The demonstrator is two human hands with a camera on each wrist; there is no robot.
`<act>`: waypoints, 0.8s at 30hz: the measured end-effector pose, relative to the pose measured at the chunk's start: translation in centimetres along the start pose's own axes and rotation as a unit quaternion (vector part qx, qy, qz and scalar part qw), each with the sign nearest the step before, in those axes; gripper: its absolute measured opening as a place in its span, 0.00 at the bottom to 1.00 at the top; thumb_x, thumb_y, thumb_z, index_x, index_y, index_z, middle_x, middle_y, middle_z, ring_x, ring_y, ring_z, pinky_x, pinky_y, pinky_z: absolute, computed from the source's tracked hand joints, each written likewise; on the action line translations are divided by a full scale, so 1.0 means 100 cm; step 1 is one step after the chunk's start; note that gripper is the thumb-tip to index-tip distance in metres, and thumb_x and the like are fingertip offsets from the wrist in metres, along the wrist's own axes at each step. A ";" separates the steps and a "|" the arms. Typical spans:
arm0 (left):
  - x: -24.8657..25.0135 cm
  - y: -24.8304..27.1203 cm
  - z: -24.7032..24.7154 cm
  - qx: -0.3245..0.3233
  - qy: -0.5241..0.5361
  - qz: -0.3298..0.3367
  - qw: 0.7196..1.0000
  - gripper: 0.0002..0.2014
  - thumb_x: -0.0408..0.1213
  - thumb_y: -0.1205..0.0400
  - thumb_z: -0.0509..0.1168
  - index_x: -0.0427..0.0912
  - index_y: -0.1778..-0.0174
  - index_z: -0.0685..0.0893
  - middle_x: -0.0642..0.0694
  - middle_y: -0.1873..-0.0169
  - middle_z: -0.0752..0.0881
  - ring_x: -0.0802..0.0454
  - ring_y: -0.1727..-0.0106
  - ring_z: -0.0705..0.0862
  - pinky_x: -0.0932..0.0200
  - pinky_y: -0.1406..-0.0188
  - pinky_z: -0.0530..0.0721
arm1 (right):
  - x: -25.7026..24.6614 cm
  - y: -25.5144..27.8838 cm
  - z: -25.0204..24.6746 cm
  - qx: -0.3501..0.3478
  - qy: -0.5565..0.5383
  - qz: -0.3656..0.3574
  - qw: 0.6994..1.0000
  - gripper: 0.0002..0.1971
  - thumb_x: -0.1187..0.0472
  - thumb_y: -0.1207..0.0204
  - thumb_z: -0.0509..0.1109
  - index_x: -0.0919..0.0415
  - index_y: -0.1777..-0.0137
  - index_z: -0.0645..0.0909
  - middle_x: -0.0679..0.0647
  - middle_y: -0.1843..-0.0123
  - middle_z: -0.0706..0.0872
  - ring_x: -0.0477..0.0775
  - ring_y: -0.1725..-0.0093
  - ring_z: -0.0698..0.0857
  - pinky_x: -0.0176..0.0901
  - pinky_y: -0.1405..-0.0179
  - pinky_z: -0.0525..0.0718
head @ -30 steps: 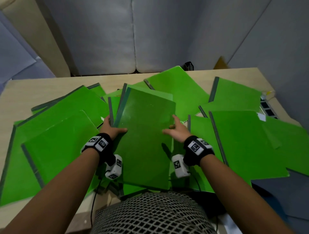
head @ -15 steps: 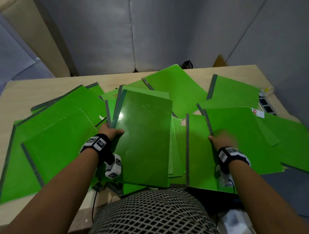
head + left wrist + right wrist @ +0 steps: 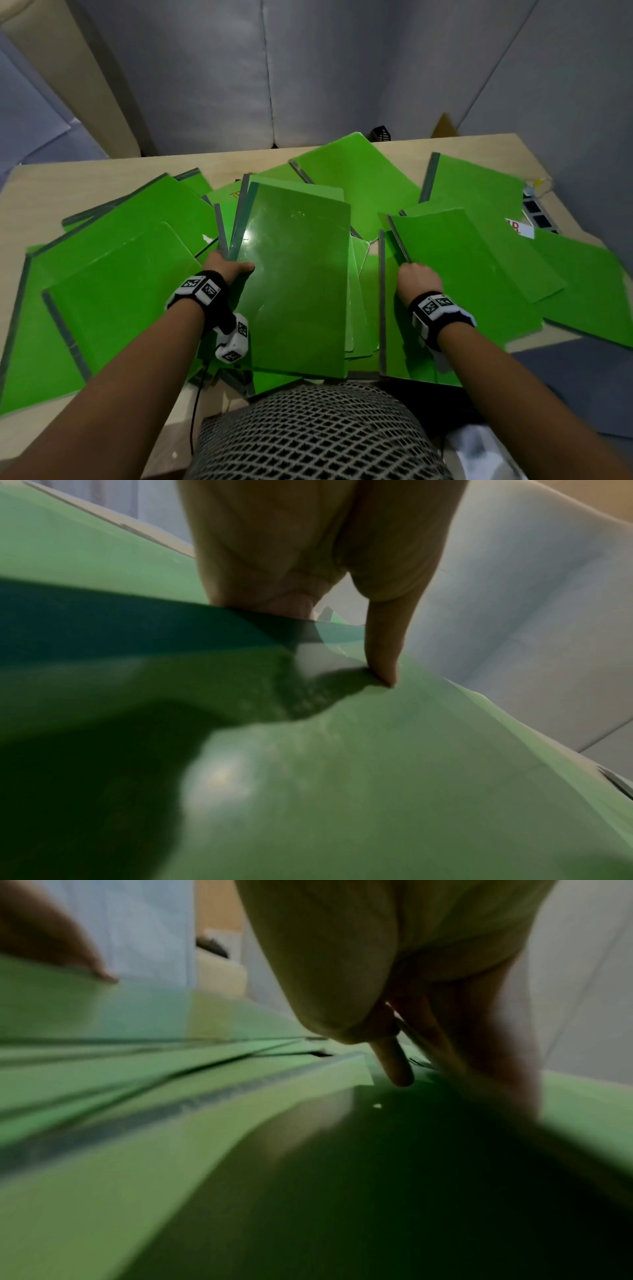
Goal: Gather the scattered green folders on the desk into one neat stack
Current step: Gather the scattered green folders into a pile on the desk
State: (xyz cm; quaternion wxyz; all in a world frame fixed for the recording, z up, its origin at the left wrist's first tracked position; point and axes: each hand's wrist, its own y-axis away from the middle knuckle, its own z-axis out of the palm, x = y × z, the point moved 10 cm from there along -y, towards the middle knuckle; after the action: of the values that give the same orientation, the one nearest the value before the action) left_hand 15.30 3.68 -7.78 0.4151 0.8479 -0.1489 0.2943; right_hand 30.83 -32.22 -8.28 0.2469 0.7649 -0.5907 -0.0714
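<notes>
Green folders lie scattered over the surface [image 3: 102, 178]. The stack [image 3: 294, 274] sits centre, long axis running away, its left edge clamped by the left hand [image 3: 227, 265]. Right of it, the right hand [image 3: 419, 279] pinches a folder [image 3: 472, 253] by its spine, lifted; its fingers are blurred.

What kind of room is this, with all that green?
Probably an office cubicle or study booth: a pale wooden desk strewn with green folders, grey padded partition panels behind it, and a power strip at the edge.
</notes>
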 end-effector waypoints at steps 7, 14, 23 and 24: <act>0.000 -0.001 0.000 -0.011 -0.004 0.001 1.000 0.31 0.36 0.25 0.75 0.33 0.28 0.71 0.37 0.42 0.81 0.40 0.49 0.78 0.48 0.48 0.78 | -0.002 -0.010 0.027 -0.043 -0.054 0.117 0.991 0.48 0.23 0.31 0.58 0.66 0.28 0.72 0.75 0.27 0.74 0.71 0.39 0.84 0.60 0.51 0.89; -0.001 -0.005 0.000 -0.015 -0.017 0.005 1.000 0.32 0.37 0.25 0.75 0.33 0.28 0.71 0.35 0.38 0.81 0.40 0.49 0.78 0.49 0.50 0.77 | -0.027 -0.012 0.005 -0.053 -0.027 0.024 0.998 0.16 0.49 0.21 0.66 0.65 0.50 0.81 0.61 0.52 0.85 0.63 0.47 0.87 0.55 0.49 0.89; -0.002 -0.009 0.003 -0.018 -0.009 0.008 1.000 0.30 0.35 0.24 0.74 0.32 0.28 0.70 0.35 0.41 0.80 0.40 0.46 0.78 0.51 0.49 0.75 | -0.119 0.009 -0.117 0.059 -0.060 -0.061 0.995 0.14 0.61 0.18 0.64 0.70 0.39 0.81 0.62 0.45 0.88 0.59 0.57 0.84 0.44 0.61 0.83; -0.002 -0.009 0.004 -0.019 -0.007 0.011 1.000 0.30 0.35 0.23 0.73 0.32 0.28 0.70 0.37 0.44 0.79 0.40 0.47 0.78 0.52 0.50 0.75 | -0.140 0.013 -0.120 0.062 -0.059 -0.079 0.993 0.15 0.60 0.19 0.65 0.70 0.38 0.82 0.61 0.45 0.88 0.60 0.54 0.86 0.45 0.60 0.84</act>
State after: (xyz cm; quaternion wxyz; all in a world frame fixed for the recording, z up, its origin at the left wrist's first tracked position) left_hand 15.77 3.96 -8.65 0.4272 0.8401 -0.1663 0.2899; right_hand 30.43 -15.80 0.18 0.1578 0.8173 -0.5453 -0.0989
